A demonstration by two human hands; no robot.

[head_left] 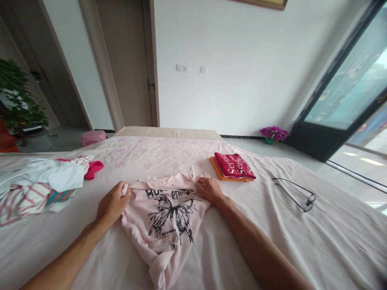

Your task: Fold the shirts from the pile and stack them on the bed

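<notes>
A pale pink hoodie (166, 225) with a black butterfly print lies face up on the bed (302, 241) in front of me. My left hand (112, 204) is closed on its left shoulder, fingers pinching the fabric. My right hand (209, 189) grips the right shoulder near the white drawstring. The lower hem is bunched toward me.
A folded red and orange stack (234, 166) lies beyond my right hand. A black clothes hanger (298, 195) rests to the right. A heap of unfolded clothes (45, 181) lies at the left. A door, a potted plant (18, 96) and a pink stool (92, 137) stand behind the bed.
</notes>
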